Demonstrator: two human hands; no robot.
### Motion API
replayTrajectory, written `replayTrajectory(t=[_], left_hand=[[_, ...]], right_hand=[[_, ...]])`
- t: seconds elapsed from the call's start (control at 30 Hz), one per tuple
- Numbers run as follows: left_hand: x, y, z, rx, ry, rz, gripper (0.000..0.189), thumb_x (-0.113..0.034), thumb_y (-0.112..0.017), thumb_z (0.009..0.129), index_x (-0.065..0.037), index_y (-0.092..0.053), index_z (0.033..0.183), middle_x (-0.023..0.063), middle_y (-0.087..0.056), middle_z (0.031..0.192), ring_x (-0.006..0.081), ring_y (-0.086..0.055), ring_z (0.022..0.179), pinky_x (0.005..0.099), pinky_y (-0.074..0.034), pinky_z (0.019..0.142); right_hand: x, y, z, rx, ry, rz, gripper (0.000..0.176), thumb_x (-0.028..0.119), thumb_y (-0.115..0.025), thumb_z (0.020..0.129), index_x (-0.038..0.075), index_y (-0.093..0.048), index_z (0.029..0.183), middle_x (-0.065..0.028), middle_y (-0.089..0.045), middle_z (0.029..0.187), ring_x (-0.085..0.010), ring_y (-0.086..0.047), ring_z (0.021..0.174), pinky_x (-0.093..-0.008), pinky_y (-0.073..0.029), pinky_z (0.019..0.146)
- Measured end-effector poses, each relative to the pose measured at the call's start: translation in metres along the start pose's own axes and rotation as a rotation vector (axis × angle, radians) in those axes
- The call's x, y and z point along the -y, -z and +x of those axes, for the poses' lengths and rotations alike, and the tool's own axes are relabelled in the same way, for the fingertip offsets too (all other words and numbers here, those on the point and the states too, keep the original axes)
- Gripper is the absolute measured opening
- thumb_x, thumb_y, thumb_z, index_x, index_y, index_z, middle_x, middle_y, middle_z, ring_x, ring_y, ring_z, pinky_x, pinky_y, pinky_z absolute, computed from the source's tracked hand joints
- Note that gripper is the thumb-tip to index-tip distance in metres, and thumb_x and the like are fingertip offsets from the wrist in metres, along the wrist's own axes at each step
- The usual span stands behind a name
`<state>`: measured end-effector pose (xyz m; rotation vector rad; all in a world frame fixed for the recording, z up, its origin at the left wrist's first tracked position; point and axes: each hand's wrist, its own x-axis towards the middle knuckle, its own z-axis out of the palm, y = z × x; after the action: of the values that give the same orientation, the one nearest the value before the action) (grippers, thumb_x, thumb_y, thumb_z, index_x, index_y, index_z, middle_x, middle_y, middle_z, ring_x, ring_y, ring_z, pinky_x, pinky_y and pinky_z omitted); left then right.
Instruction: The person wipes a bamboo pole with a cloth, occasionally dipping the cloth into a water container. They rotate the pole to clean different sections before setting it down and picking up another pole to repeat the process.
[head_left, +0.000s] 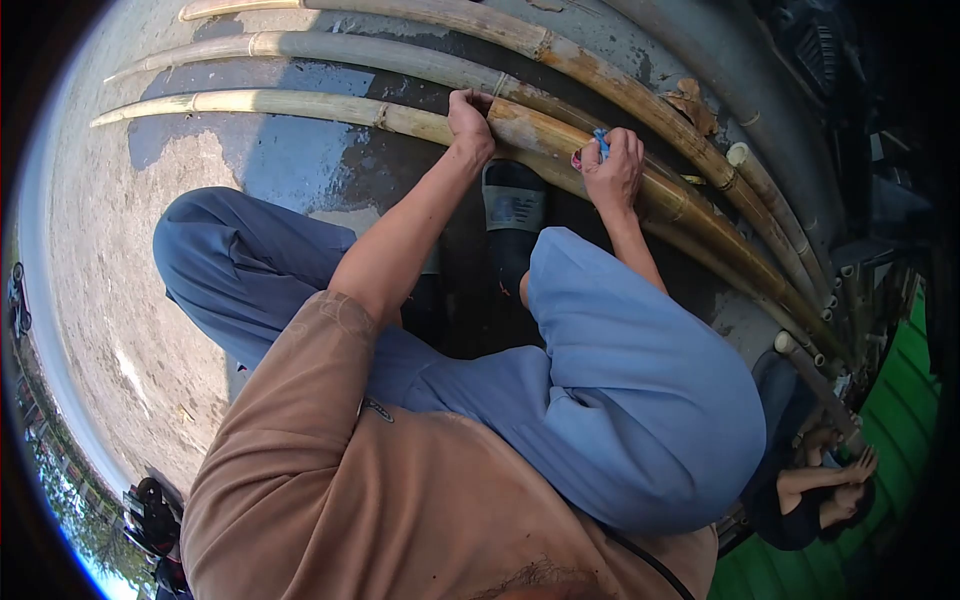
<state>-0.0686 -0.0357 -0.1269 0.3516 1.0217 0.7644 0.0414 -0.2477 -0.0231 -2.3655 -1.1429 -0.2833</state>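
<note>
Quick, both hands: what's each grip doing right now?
Left hand: closed at the near end of a bamboo pole, fingers partly hidden.
Right hand: closed, holding a small blue item against that pole.

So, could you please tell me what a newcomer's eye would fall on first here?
Probably the long bamboo poles, sweeping across the top and down the right. At upper centre, the left hand holds the end of a golden pole, and the right hand pinches a small blue thing over it. The blue trousers fill the middle.

Brown bamboo pole (540,130) aslant among paler poles (300,103), blue scrap (601,144) against it.
</note>
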Motion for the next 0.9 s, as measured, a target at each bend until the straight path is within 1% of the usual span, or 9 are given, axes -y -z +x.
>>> replayTrajectory(t=[0.07, 0.17, 0.2, 0.3, 0.5, 0.63, 0.77, 0.83, 0.9], left_hand=[[-0.002, -0.001, -0.003, 0.009, 0.007, 0.028, 0.040, -0.034, -0.049, 0.095, -0.003, -0.067, 0.078, 0.0114, -0.069, 0.080, 0.0251, -0.063, 0.080, 0.0377, -0.050, 0.081], [-0.011, -0.001, -0.017, 0.054, 0.011, 0.031, 0.040, -0.034, -0.048, 0.096, -0.003, -0.067, 0.079, 0.0114, -0.069, 0.081, 0.0255, -0.064, 0.080, 0.0391, -0.051, 0.078], [-0.014, -0.004, -0.021, -0.081, 0.028, 0.034, 0.041, -0.035, -0.045, 0.098, -0.002, -0.066, 0.086, 0.0138, -0.070, 0.086, 0.0282, -0.066, 0.086, 0.0413, -0.053, 0.082], [-0.009, 0.011, -0.006, 0.146, 0.045, 0.089, 0.039, -0.033, -0.047, 0.097, -0.002, -0.066, 0.087, 0.0136, -0.070, 0.086, 0.0276, -0.065, 0.086, 0.0402, -0.052, 0.084], [-0.002, 0.007, 0.001, 0.023, -0.071, 0.203, 0.042, -0.032, -0.051, 0.095, 0.000, -0.072, 0.075, 0.0126, -0.073, 0.080, 0.0264, -0.065, 0.076, 0.0374, -0.049, 0.081], [-0.010, -0.003, -0.018, -0.004, -0.101, 0.217, 0.041, -0.030, -0.052, 0.095, 0.000, -0.071, 0.076, 0.0120, -0.072, 0.079, 0.0259, -0.064, 0.076, 0.0367, -0.049, 0.081], [-0.003, 0.012, -0.002, 0.072, -0.096, 0.208, 0.039, -0.030, -0.049, 0.096, 0.000, -0.071, 0.082, 0.0124, -0.072, 0.081, 0.0247, -0.064, 0.076, 0.0382, -0.051, 0.078], [-0.005, 0.023, 0.003, 0.149, -0.089, 0.258, 0.035, -0.030, -0.048, 0.099, -0.001, -0.065, 0.091, 0.0124, -0.067, 0.089, 0.0258, -0.064, 0.087, 0.0400, -0.052, 0.086], [-0.010, 0.020, 0.002, 0.134, -0.028, 0.269, 0.032, -0.029, -0.048, 0.100, -0.002, -0.062, 0.089, 0.0123, -0.066, 0.087, 0.0263, -0.064, 0.086, 0.0411, -0.053, 0.086]], right_hand=[[0.039, -0.020, 0.026, 0.112, 0.032, 0.106, 0.021, 0.024, -0.067, 0.093, 0.004, -0.059, 0.095, -0.0181, -0.064, 0.098, -0.0417, -0.064, 0.095, -0.0542, -0.052, 0.085], [0.105, -0.062, 0.058, 0.224, 0.141, 0.238, 0.022, 0.024, -0.065, 0.094, 0.003, -0.061, 0.097, -0.0198, -0.067, 0.102, -0.0425, -0.066, 0.101, -0.0540, -0.053, 0.090], [0.119, -0.070, 0.060, 0.196, 0.191, 0.268, 0.021, 0.022, -0.066, 0.093, 0.003, -0.062, 0.097, -0.0202, -0.067, 0.102, -0.0427, -0.066, 0.101, -0.0540, -0.053, 0.091], [0.103, -0.063, 0.052, 0.186, 0.106, 0.267, 0.020, 0.021, -0.066, 0.092, 0.002, -0.062, 0.097, -0.0205, -0.067, 0.101, -0.0428, -0.066, 0.100, -0.0549, -0.053, 0.090], [-0.076, 0.024, 0.016, 0.325, -0.412, -0.191, 0.026, 0.029, -0.067, 0.093, 0.004, -0.068, 0.098, -0.0219, -0.075, 0.108, -0.0449, -0.068, 0.104, -0.0551, -0.052, 0.093], [-0.032, 0.037, 0.039, 0.537, -0.539, -0.262, 0.033, 0.031, -0.062, 0.096, 0.003, -0.073, 0.111, -0.0170, -0.074, 0.124, -0.0386, -0.061, 0.124, -0.0550, -0.046, 0.106], [0.085, -0.038, 0.059, 0.447, -0.172, 0.082, 0.030, 0.027, -0.062, 0.092, 0.002, -0.072, 0.106, -0.0179, -0.075, 0.118, -0.0388, -0.062, 0.121, -0.0521, -0.045, 0.106], [0.113, -0.065, 0.054, 0.263, 0.042, 0.138, 0.019, 0.023, -0.061, 0.094, 0.005, -0.067, 0.098, -0.0185, -0.075, 0.106, -0.0398, -0.066, 0.109, -0.0542, -0.047, 0.100], [0.100, -0.050, 0.045, 0.229, -0.100, 0.198, 0.017, 0.023, -0.063, 0.094, 0.006, -0.066, 0.095, -0.0170, -0.075, 0.098, -0.0390, -0.067, 0.104, -0.0536, -0.047, 0.098]])
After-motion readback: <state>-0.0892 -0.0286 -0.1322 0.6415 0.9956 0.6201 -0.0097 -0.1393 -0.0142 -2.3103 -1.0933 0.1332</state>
